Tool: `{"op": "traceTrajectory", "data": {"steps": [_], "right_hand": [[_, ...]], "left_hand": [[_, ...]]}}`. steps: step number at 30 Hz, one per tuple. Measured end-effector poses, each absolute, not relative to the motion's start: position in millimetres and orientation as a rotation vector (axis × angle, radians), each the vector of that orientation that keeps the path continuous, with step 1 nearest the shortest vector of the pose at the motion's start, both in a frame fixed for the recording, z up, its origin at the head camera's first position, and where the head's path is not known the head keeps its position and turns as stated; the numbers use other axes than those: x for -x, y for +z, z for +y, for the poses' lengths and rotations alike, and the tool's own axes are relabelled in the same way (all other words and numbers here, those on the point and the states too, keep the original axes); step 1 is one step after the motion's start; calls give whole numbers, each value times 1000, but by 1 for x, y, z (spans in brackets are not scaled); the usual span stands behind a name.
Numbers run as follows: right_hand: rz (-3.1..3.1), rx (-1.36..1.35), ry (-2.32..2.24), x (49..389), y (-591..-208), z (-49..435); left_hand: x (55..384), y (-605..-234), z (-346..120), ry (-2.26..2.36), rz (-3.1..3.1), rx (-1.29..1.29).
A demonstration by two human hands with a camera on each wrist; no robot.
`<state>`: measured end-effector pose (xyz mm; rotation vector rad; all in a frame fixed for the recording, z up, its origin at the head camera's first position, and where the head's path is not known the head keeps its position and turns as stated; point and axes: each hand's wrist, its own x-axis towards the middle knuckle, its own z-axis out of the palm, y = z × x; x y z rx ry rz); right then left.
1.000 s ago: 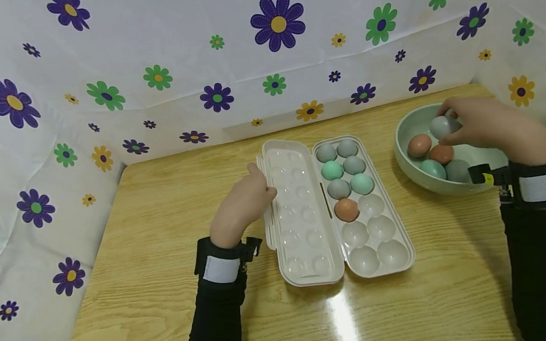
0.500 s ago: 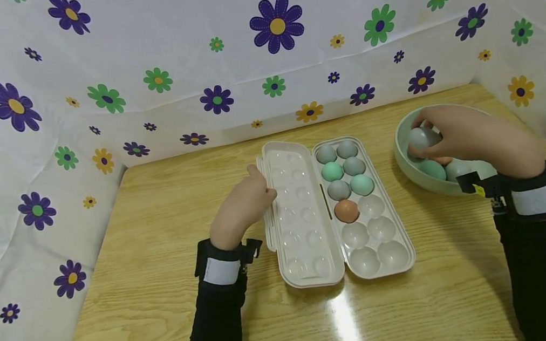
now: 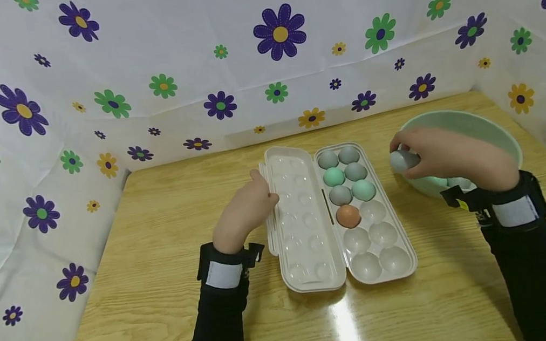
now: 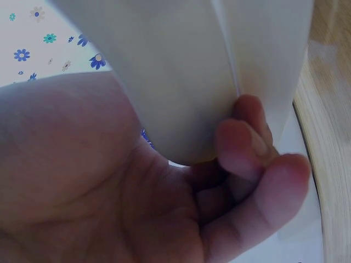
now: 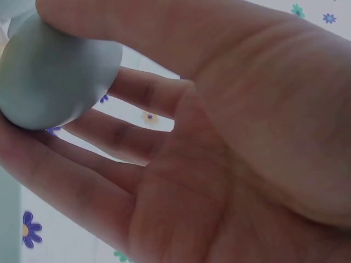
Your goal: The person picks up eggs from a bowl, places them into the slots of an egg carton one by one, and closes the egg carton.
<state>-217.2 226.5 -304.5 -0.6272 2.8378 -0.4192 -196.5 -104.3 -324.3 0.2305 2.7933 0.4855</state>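
Note:
A pale grey-blue egg (image 3: 404, 160) is pinched between the thumb and fingers of my right hand (image 3: 452, 155), over the left rim of the light green bowl (image 3: 486, 127). The right wrist view shows this egg (image 5: 60, 71) with the thumb on one side and the fingers on the other. My left hand (image 3: 247, 210) grips the outer edge of the egg carton's opened lid (image 3: 303, 233), and its fingers (image 4: 279, 192) curl at that edge in the left wrist view. Grey and green eggs fill the far cups of the carton (image 3: 409, 256), with a brown egg (image 3: 348, 216) nearest me.
Several bare cups (image 3: 365, 267) show at the carton's near end. More eggs (image 3: 458, 182) lie in the bowl, partly hidden by my right hand. Around the wooden table (image 3: 171, 233) hangs a white flowered cloth (image 3: 234, 11) at the back and sides.
My right hand has brought the grey-blue egg leftward from inside the bowl to its left rim. My left hand keeps its grip on the lid.

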Motion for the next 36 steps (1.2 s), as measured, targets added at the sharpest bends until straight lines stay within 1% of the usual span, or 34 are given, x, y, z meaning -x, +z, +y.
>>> {"op": "traceTrajectory", "data": {"steps": [10, 16, 25, 31, 36], "right_hand": [[2789, 662, -364, 211, -316, 204], [2757, 674, -375, 203, -325, 198], [2768, 844, -328, 194, -342, 194], [2769, 895, -348, 189, -346, 193], [2769, 1001, -330, 186, -351, 191]], "left_hand": [[197, -324, -104, 476, 2793, -244], [197, -322, -102, 475, 2793, -244], [198, -321, -103, 481, 2791, -233], [198, -320, -102, 471, 2796, -238], [196, -319, -102, 481, 2791, -234]]}}
